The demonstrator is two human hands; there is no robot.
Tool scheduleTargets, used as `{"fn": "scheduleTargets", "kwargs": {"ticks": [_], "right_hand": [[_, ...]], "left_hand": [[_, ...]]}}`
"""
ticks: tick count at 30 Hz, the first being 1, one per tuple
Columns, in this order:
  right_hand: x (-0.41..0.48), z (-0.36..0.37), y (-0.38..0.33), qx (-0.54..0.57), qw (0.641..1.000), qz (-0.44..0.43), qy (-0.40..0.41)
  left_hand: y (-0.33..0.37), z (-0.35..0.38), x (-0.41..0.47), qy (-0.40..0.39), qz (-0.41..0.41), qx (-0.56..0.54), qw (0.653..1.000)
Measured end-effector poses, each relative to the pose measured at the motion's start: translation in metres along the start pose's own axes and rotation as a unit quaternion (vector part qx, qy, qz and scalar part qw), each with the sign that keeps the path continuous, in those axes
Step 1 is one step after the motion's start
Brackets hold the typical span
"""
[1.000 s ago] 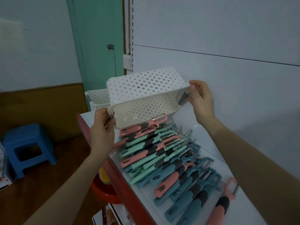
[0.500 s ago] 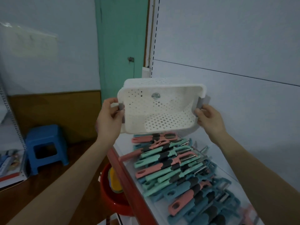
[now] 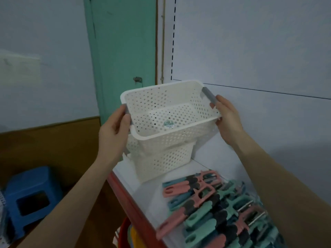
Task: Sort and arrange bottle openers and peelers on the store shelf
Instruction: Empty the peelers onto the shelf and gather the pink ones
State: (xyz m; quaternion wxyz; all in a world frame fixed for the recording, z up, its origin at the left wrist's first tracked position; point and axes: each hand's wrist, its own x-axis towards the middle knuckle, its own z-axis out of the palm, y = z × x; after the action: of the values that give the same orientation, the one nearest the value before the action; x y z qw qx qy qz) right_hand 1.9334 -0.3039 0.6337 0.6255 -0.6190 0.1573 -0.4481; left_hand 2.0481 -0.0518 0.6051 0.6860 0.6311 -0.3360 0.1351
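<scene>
In front of me runs a white store shelf (image 3: 147,200) with a red front edge (image 3: 129,201). At its far end stands a white perforated plastic basket (image 3: 161,162), upright. Nearer to me lies a heap of plastic-handled peelers (image 3: 215,213) in pink, teal and mint with dark grey grips, overlapping one another, a strip of bare shelf between heap and basket.

Blue plastic stool (image 3: 30,196) on floor at lower left, green door (image 3: 123,51) with small metal latch (image 3: 138,80), brown lower wall panel (image 3: 44,145) behind stool, pale sheet (image 3: 19,67) on left wall, red basin (image 3: 123,233) low at bottom edge.
</scene>
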Motion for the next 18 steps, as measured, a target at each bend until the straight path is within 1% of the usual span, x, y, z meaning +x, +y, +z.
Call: {"fn": "scheduleTargets", "kwargs": {"ticks": [2,4,9,13,16,18], "right_hand": [[0.014,0.010,0.012,-0.093,0.995,-0.014,0.014],[0.023,0.017,0.025,-0.147,0.988,-0.024,0.032],[0.036,0.027,0.047,-0.180,0.982,-0.037,0.030],[0.045,0.037,0.056,-0.196,0.980,-0.032,0.021],[0.048,0.037,0.064,-0.226,0.974,-0.028,0.006],[0.044,0.035,0.071,-0.248,0.968,-0.039,-0.005]], "left_hand": [[-0.013,-0.004,0.008,-0.039,0.000,0.018,0.999],[-0.028,-0.006,0.011,-0.066,-0.007,0.028,0.997],[-0.051,-0.007,0.014,-0.102,-0.029,0.026,0.994],[-0.060,-0.008,0.017,-0.091,-0.033,0.033,0.995],[-0.065,-0.007,0.009,-0.100,-0.054,0.039,0.993],[-0.068,-0.006,0.002,-0.102,-0.051,0.047,0.992]]}}
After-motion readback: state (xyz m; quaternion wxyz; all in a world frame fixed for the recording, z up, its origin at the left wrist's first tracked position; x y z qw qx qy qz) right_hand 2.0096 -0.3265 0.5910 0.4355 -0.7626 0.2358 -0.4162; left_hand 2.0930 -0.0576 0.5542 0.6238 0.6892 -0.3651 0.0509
